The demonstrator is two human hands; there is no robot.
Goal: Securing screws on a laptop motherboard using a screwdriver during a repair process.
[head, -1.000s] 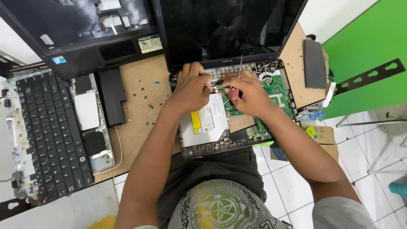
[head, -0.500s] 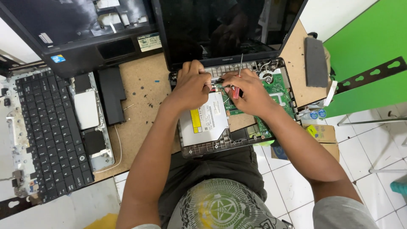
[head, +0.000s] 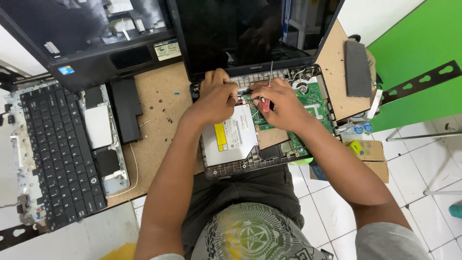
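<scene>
Right hand (head: 281, 103) is wrapped round a red-handled screwdriver (head: 267, 96), shaft upright over the green board (head: 315, 103); left hand (head: 216, 96) presses curled fingers beside it, holding nothing I can see, probably to steady the open laptop (head: 240, 159), which overhangs the bench's (head: 163, 96) front edge onto my lap. Silver drive (head: 233, 135) below the left hand has a yellow rectangular label.

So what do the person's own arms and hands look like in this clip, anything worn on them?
Both arms are bare from the short sleeves down. The left hand and right hand wear no gloves, and no ring, watch or wristband shows on either wrist. The right sleeve is grey and ends above the elbow; only a sliver of the left one shows at the bottom edge. The fingers are uncovered.
</scene>
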